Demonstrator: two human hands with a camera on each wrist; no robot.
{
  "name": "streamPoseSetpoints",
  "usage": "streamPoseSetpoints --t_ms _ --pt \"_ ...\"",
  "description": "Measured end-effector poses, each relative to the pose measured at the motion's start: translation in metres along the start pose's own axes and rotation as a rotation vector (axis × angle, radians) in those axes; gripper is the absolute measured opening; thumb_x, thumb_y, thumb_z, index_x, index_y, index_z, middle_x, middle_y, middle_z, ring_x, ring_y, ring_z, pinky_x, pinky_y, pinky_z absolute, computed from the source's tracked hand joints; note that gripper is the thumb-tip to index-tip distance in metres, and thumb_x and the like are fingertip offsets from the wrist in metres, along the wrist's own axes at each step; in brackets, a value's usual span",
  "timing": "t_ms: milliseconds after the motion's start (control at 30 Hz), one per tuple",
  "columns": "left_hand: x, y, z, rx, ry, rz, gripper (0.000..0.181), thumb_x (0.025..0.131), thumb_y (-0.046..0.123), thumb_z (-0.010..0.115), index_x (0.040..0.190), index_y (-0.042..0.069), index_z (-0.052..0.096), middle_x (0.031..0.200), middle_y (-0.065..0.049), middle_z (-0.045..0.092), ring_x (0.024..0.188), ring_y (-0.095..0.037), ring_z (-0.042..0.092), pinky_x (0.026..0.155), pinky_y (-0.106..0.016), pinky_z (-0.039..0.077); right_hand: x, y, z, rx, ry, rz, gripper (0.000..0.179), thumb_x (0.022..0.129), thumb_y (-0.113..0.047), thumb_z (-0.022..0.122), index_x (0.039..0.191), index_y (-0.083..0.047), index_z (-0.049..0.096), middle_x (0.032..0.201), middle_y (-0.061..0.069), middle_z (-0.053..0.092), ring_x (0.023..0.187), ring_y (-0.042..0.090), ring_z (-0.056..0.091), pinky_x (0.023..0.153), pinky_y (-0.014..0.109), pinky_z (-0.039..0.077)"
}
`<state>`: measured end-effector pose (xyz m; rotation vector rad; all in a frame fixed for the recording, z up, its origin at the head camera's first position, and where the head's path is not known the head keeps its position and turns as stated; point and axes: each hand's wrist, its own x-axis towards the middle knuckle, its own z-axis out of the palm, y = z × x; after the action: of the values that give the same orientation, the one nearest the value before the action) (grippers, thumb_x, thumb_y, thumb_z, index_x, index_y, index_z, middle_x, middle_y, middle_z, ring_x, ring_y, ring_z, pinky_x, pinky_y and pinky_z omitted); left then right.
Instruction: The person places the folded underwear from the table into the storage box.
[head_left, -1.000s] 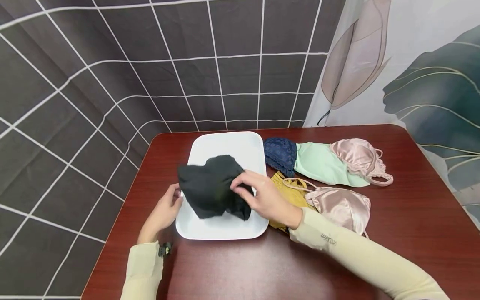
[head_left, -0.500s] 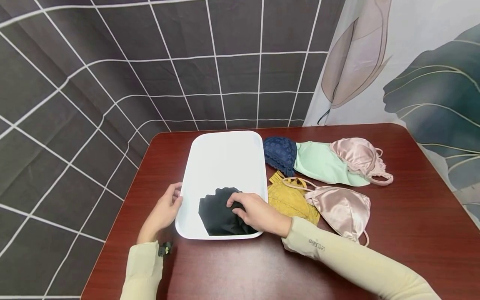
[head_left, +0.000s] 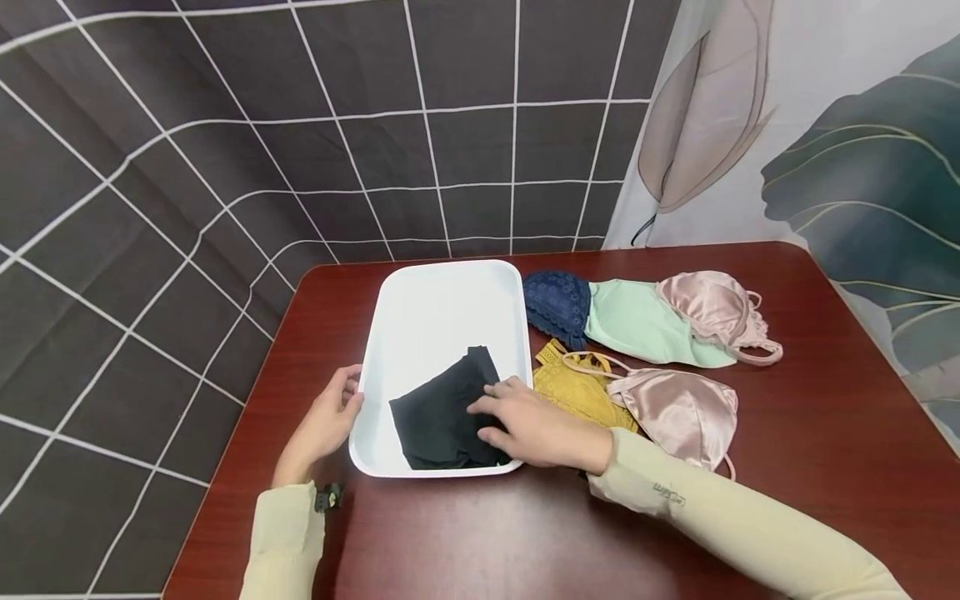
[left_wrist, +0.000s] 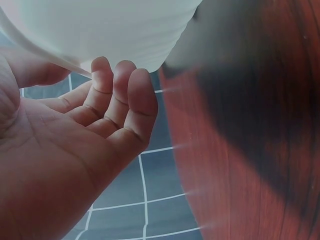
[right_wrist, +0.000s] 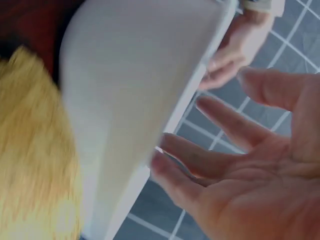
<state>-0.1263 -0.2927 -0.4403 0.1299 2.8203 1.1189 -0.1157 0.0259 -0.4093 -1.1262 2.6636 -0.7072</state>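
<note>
A white tray (head_left: 442,312) stands on the table, and my left hand (head_left: 327,425) holds its left rim. In the left wrist view, the curled fingers (left_wrist: 142,92) lie against the tray's outer wall, with the thumb up by the rim. A black garment (head_left: 442,412) lies bunched and partly folded in the tray's near end; its exact kind is not plain. My right hand (head_left: 536,425) is over the garment's right side and the tray's right rim. The right wrist view shows its fingers (right_wrist: 220,115) spread, with nothing between them.
Right of the tray lie a navy lace bra (head_left: 557,304), a mint-green garment (head_left: 637,325), a pink satin bra (head_left: 712,308), a mustard lace bra (head_left: 577,392) and another pink satin bra (head_left: 682,412). A dark gridded curtain (head_left: 472,142) hangs behind the table (head_left: 450,542).
The black garment went down into the tray's near end and now lies flatter. My right hand lowered with it, then let go. My left hand stayed at the rim.
</note>
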Motion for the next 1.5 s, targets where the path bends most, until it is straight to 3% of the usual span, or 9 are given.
streamPoseSetpoints --t_ms 167,467,900,1233,1500 --pt "-0.002 0.001 -0.001 0.006 -0.002 -0.007 0.044 0.096 0.003 0.048 0.137 -0.002 0.034 0.105 -0.019 0.051 0.094 -0.033 0.054 0.079 -0.046 0.048 -0.016 0.015 -0.021 -0.021 0.156 -0.012 0.032 0.089 -0.023 0.064 0.118 -0.008 0.063 0.120 0.013 0.058 0.112 0.027 0.051 0.093 0.043 0.040" --pt "-0.001 0.002 0.000 0.014 -0.001 0.012 0.043 0.096 0.003 0.048 0.137 -0.003 0.034 0.105 -0.019 0.051 0.096 -0.033 0.055 0.078 -0.046 0.048 -0.045 0.045 -0.044 -0.001 0.293 0.042 0.029 0.089 -0.018 0.066 0.116 -0.007 0.064 0.113 0.005 0.063 0.108 0.026 0.053 0.089 0.044 0.041" --pt "-0.001 0.002 0.000 0.020 0.005 0.008 0.044 0.096 0.003 0.048 0.137 -0.003 0.034 0.106 -0.019 0.051 0.096 -0.033 0.054 0.079 -0.046 0.048 -0.082 0.084 -0.060 0.035 0.403 0.123 0.029 0.086 -0.012 0.068 0.114 -0.004 0.064 0.113 0.010 0.064 0.105 0.029 0.055 0.087 0.046 0.042" --pt "-0.004 0.005 0.000 0.034 0.001 -0.005 0.044 0.096 0.005 0.048 0.138 -0.002 0.035 0.107 -0.019 0.051 0.097 -0.033 0.053 0.080 -0.047 0.047 -0.123 0.106 -0.061 0.031 0.434 0.231 0.031 0.087 -0.010 0.067 0.116 -0.004 0.063 0.113 0.011 0.063 0.109 0.032 0.055 0.089 0.049 0.040" --pt "-0.004 0.004 -0.001 0.046 -0.006 -0.007 0.045 0.096 0.006 0.048 0.139 0.000 0.035 0.109 -0.019 0.052 0.098 -0.033 0.054 0.081 -0.048 0.047 -0.159 0.126 -0.065 0.002 0.474 0.325 0.032 0.084 -0.010 0.070 0.114 -0.005 0.063 0.110 0.015 0.063 0.105 0.035 0.056 0.082 0.051 0.040"
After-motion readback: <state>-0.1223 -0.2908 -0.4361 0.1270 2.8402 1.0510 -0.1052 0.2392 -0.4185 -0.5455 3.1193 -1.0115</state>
